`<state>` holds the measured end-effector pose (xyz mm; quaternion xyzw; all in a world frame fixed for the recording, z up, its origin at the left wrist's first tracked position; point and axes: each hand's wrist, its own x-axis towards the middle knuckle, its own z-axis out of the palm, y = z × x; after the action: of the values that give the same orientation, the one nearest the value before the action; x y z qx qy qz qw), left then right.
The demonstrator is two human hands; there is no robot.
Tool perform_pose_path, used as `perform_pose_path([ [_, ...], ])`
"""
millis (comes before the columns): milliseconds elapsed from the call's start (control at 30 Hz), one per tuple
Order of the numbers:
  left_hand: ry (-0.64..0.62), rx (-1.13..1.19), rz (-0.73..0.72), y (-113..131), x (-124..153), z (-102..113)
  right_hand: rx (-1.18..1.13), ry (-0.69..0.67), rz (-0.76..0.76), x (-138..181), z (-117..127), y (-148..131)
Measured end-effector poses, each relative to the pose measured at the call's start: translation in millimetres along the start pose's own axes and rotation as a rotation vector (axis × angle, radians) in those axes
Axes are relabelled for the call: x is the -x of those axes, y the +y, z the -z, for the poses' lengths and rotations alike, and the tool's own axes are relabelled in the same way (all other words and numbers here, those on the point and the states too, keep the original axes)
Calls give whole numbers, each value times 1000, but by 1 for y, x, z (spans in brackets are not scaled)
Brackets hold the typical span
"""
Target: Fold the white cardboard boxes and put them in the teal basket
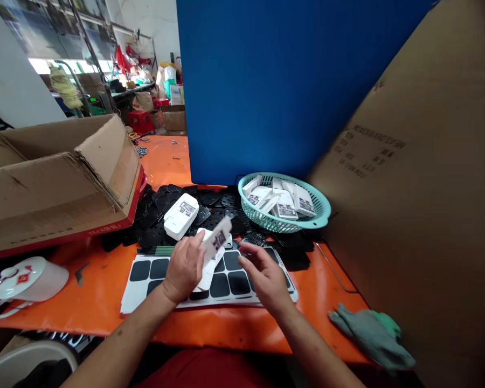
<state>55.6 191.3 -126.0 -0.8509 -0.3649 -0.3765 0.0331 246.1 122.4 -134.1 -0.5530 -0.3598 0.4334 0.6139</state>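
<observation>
One white printed card [217,240] pinched in L hand [185,267], thumb vs. fingers at its near end; tilted up off the work surface, prob. so the print shows & the far end is clear of the grip. R hand [267,277]: fingers loosely curved, nothing seen betw. thumb & fingertips; hangs just beside, apart from card, a spot that seems to keep it in easy reach.

Card's look: thin, pale, straight-edged, w/ a small block of dark & pinkish pics; fine text too blurred to read. Single card or flat packet, can't tell.

Under/beside L hand: more white cards [205,279], overlapping, on sheets w/ black rounded squares [229,284], which prob. serve as a flat spot close to body.

Further out: neat white stack [181,216], same sort of print, resting on black flat pieces [151,218]; squared up, prob. for picking off singly. R of it, mint basket [320,222] w/ similar white packs in a jumble, rim likely keeping them together.

Edges: lidded mug [44,277] far L, gloves [369,337] far R, both prob. parked out of the way on orange tabletop [242,328].
</observation>
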Motion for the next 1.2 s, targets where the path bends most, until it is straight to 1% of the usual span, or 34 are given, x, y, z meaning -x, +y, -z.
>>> perform_pose_path([
  [33,27,111,-6,7,0,4,38,-7,49,0,-2,-3],
  [100,40,295,-23,21,2,13,80,-32,111,0,-2,-7],
  [167,29,384,-65,32,7,21,39,-58,68,5,0,-8],
  [233,15,375,-104,37,13,25,-37,-73,-62,17,3,-5],
  [367,-40,279,-133,40,26,30,-145,-99,-313,54,9,4],
  [433,-66,326,-117,43,31,31,-265,-108,-447,71,14,7],
  [500,-89,406,-75,47,36,31,-359,-116,-544,83,20,8],
  [567,-110,458,-52,52,41,30,-386,-117,-582,91,26,9],
  [667,-126,456,-90,59,49,27,-376,-112,-620,98,33,10],
  [733,-127,441,-119,63,54,24,-360,-136,-616,102,34,11],
  [800,-130,371,-164,67,57,22,-367,-178,-601,106,33,13],
  [867,-143,200,-229,70,60,20,-386,-189,-590,108,33,17],
  [933,-196,44,-290,73,64,17,-337,-193,-582,108,33,21],
  [967,-239,9,-305,74,67,16,-287,-203,-573,107,33,23],
  [1033,-353,16,-291,76,74,13,-182,-246,-559,104,34,24],
  [1067,-412,33,-263,77,78,12,-144,-268,-560,102,33,22],
  [1133,-536,69,-162,80,83,9,-120,-287,-541,98,31,18],
  [1200,-647,175,-26,81,83,8,-92,-308,-444,93,28,11],
])
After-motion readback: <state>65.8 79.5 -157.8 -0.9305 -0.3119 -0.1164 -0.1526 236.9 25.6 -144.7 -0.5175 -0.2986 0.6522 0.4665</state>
